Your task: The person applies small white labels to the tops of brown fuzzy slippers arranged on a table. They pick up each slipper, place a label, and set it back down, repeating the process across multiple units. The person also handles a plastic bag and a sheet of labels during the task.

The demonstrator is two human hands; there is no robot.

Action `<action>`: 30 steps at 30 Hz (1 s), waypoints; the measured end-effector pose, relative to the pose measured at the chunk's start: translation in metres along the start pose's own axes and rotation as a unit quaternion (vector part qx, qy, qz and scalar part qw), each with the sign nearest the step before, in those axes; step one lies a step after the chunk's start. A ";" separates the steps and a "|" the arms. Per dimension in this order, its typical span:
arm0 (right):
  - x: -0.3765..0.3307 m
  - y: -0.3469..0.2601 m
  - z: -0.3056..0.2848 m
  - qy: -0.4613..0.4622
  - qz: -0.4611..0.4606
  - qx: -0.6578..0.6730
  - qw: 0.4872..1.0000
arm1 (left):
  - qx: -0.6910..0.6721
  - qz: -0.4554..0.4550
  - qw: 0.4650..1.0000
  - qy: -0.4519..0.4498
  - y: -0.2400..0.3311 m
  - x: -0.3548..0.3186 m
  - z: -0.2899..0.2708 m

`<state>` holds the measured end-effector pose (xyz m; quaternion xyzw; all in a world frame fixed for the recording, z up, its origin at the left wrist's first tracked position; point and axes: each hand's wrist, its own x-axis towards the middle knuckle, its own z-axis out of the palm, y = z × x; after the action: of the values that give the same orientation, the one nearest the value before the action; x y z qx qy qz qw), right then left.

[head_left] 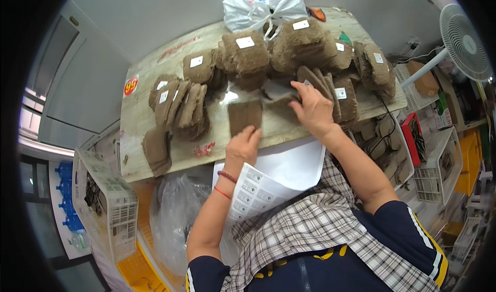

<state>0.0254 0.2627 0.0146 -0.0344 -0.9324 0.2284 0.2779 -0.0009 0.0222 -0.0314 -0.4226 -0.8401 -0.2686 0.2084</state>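
My left hand (244, 146), a beaded bracelet and red cord on its wrist, pinches the near edge of a flat brown fuzzy pad (245, 115) on the table. Farther right, my right hand (314, 108) has its thumb and fingers apart beside a blurred brown piece with a pale inner face (278, 89). Brown pads standing on edge (323, 85) are just beyond it. Across my lap lies a backing sheet of printed labels (253, 194), partly curled up.
Stacks of brown pads with white labels (245, 54) line the worn table (155, 67). A white plastic bag (264, 10) sits at the back. Right: a fan (465, 43) and a crate (436, 181). Left: another crate (106, 204) and a clear plastic bag (178, 209).
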 end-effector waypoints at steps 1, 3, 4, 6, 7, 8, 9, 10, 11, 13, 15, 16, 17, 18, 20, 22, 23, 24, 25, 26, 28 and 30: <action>-0.001 0.004 0.005 -0.019 0.007 0.018 1.000 | -0.050 -0.029 0.998 0.036 -0.004 -0.003 -0.003; 0.001 -0.008 -0.002 0.005 0.109 0.150 0.983 | -0.419 -0.364 0.830 -0.052 -0.014 -0.023 -0.018; 0.003 -0.008 -0.001 0.035 0.149 0.212 0.965 | -0.546 -0.397 0.734 -0.068 -0.023 -0.031 -0.031; -0.001 -0.012 -0.009 0.002 0.290 0.340 0.895 | -0.700 -0.389 0.593 -0.089 -0.025 -0.040 -0.063; -0.004 0.000 -0.002 0.011 0.289 0.376 0.880 | -0.739 -0.358 0.563 -0.094 -0.024 -0.047 -0.074; -0.006 -0.003 -0.010 0.010 0.306 0.373 0.876 | -0.751 -0.337 0.557 -0.111 -0.021 -0.053 -0.086; -0.010 -0.002 -0.019 -0.020 0.297 0.301 0.906 | -0.770 -0.313 0.544 -0.115 -0.015 -0.052 -0.097; -0.016 0.003 -0.019 -0.052 0.262 0.176 0.947 | -0.726 -0.304 0.604 -0.121 -0.007 -0.050 -0.112; -0.018 0.003 -0.018 -0.082 0.214 0.050 0.972 | -0.677 -0.293 0.663 -0.125 0.002 -0.048 -0.126; -0.022 -0.017 -0.021 -0.098 0.144 -0.117 0.978 | -0.609 -0.348 0.692 -0.170 0.020 -0.055 -0.138; -0.024 -0.031 -0.027 -0.087 0.072 -0.173 0.978 | -0.600 -0.398 0.681 -0.131 0.039 -0.054 -0.143; -0.024 -0.036 -0.029 -0.071 0.039 -0.142 0.986 | -0.594 -0.413 0.680 -0.121 0.040 -0.062 -0.139; -0.026 -0.044 -0.031 -0.055 0.005 -0.108 0.993 | -0.585 -0.429 0.680 -0.110 0.043 -0.067 -0.138; -0.030 -0.065 -0.038 -0.056 -0.002 0.029 0.998 | -0.624 -0.452 0.637 -0.034 0.058 -0.057 -0.137; -0.048 -0.095 -0.044 -0.098 -0.065 0.225 0.967 | -0.631 -0.465 0.621 0.007 0.064 -0.059 -0.131; -0.066 -0.118 -0.044 -0.125 -0.086 0.284 0.947 | -0.622 -0.470 0.626 0.025 0.064 -0.056 -0.127; -0.067 -0.122 -0.043 -0.126 -0.082 0.278 0.949 | -0.619 -0.467 0.631 0.028 0.065 -0.056 -0.128; -0.067 -0.125 -0.042 -0.127 -0.078 0.271 0.951 | -0.616 -0.464 0.636 0.031 0.066 -0.057 -0.127; -0.066 -0.127 -0.041 -0.128 -0.074 0.264 0.953 | -0.613 -0.461 0.641 0.035 0.067 -0.057 -0.127; -0.066 -0.130 -0.039 -0.115 -0.081 0.273 0.952 | -0.620 -0.458 0.636 0.037 0.068 -0.057 -0.127; -0.069 -0.131 -0.033 -0.106 -0.089 0.271 0.953 | -0.635 -0.453 0.624 0.041 0.070 -0.055 -0.127; -0.069 -0.133 -0.029 -0.085 -0.096 0.273 0.953 | -0.637 -0.459 0.618 0.047 0.072 -0.052 -0.128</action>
<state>0.1077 0.1421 0.0605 0.1521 -0.8534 0.4486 0.2175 0.1029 -0.0535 0.0563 0.0042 -0.5323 -0.8163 -0.2244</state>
